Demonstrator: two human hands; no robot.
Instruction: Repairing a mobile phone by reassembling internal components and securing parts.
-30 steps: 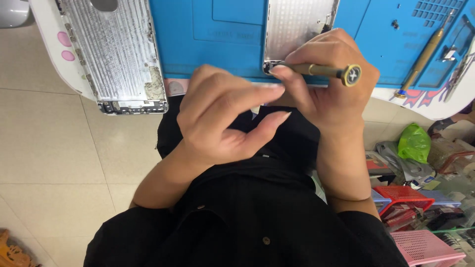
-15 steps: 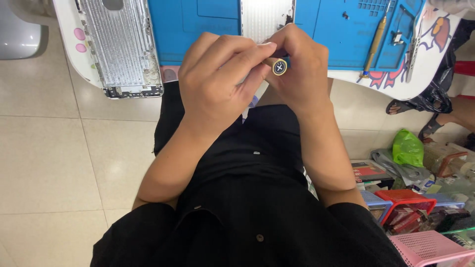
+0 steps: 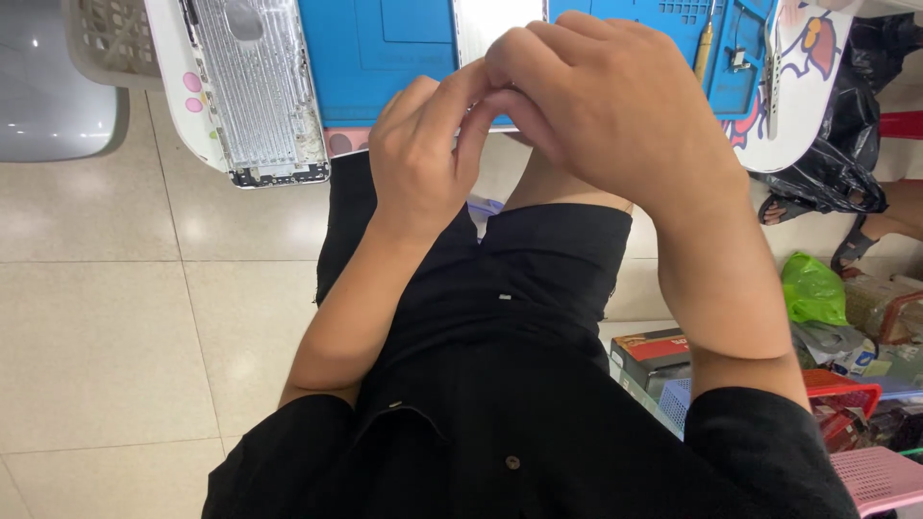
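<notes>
Fingers (image 3: pixel 481 101) of both hands pinch together, contents hidden, above smooth blue mat (image 3: pixel 385 48) beside ribbed metal shell (image 3: pixel 260 91)

Bright, even indoor light, soft glare on the pale floor tiles (image 3: pixel 106 317), faint shadows, sharp focus throughout

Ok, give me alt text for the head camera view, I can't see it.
A person's left hand and right hand meet fingertip to fingertip above a blue work mat. A silver device back shell lies left on the mat's table; black clothing fills the lower frame.
</notes>
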